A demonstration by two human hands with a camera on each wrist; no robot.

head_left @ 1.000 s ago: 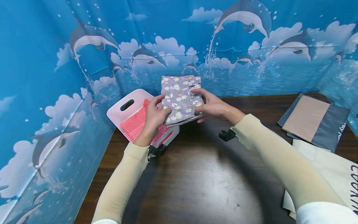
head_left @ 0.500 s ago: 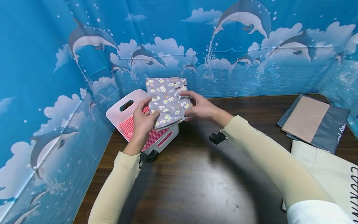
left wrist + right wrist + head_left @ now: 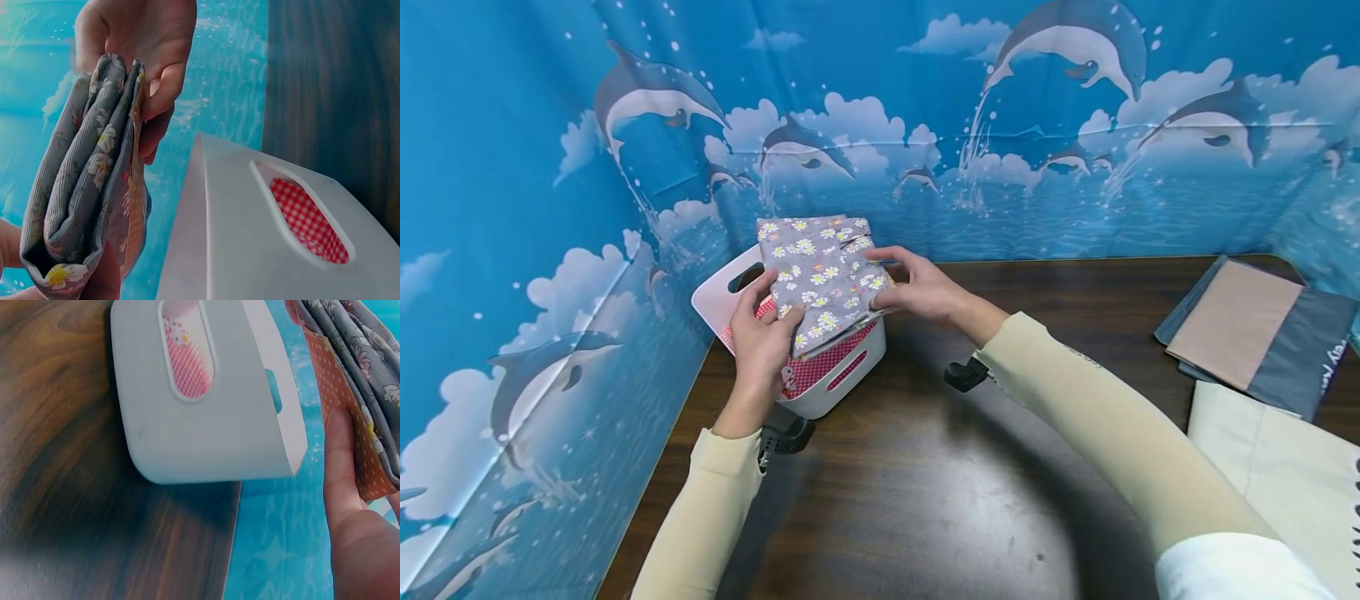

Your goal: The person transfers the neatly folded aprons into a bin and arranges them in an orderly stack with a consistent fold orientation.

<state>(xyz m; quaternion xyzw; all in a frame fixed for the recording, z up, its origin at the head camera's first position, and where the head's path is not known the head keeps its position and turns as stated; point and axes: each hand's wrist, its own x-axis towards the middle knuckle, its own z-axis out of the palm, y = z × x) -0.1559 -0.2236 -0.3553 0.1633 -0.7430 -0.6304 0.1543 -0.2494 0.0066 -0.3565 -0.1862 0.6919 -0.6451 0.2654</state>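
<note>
A folded grey daisy-print cloth (image 3: 823, 283) is held between both hands above a white plastic basket (image 3: 822, 403). My left hand (image 3: 760, 342) grips its left edge, thumb on top. My right hand (image 3: 925, 292) holds the right edge, thumb and fingers on either side. In the left wrist view the cloth's folded layers (image 3: 94, 156) show edge-on; the right wrist view shows an orange dotted underside (image 3: 337, 387). Inside the basket lies a red-and-white checked cloth (image 3: 827, 367), partly hidden by the grey one. The basket has slotted handles.
On the dark wood table (image 3: 940, 483), a folded grey-and-beige fabric piece (image 3: 1236, 321) lies at the far right. A cream fabric piece (image 3: 1270, 467) with dark lettering is in front of it. A blue dolphin-print curtain (image 3: 880, 108) stands behind and to the left.
Both hands have carried the folded daisy-print cloth leftward and slightly down, from the basket's right side to over it. The basket and the items at the right stay in place.
</note>
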